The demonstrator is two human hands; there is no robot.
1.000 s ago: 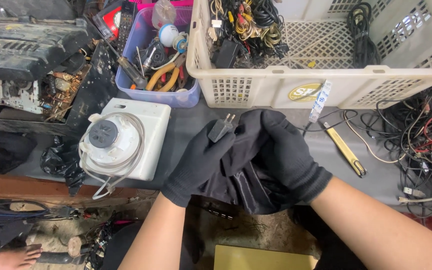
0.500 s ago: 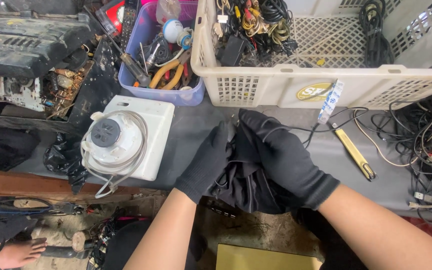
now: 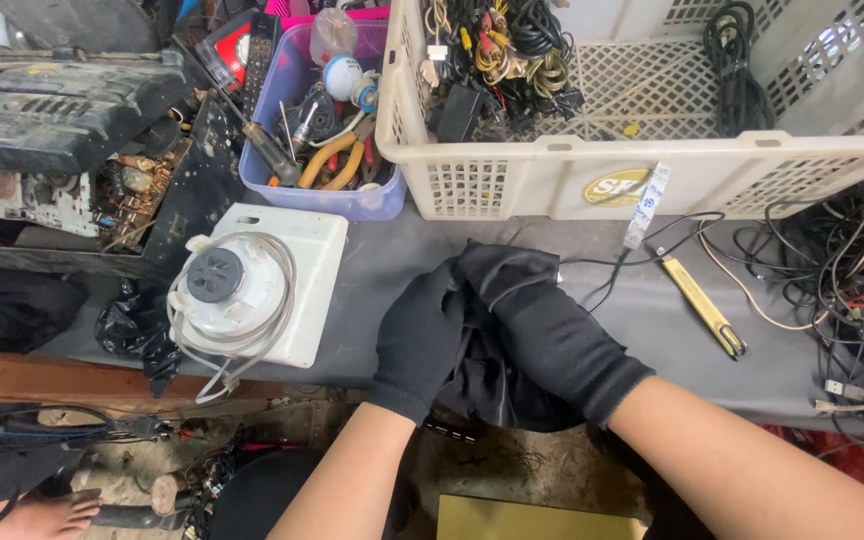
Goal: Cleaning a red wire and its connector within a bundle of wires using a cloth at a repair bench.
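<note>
At 6 o'clock on the surface (image 3: 592,330), left hand (image 3: 422,340) and right hand (image 3: 542,330) are both clamping black cloth (image 3: 487,375); cable (image 3: 642,245) lying at 1 o'clock.

Black knit gloves cover the left hand (image 3: 420,345) and right hand (image 3: 552,330); forearms bare, no sleeves

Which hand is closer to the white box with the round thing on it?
Left. The left hand sits just right of the white box; the right hand lies beyond it, farther right.
</note>
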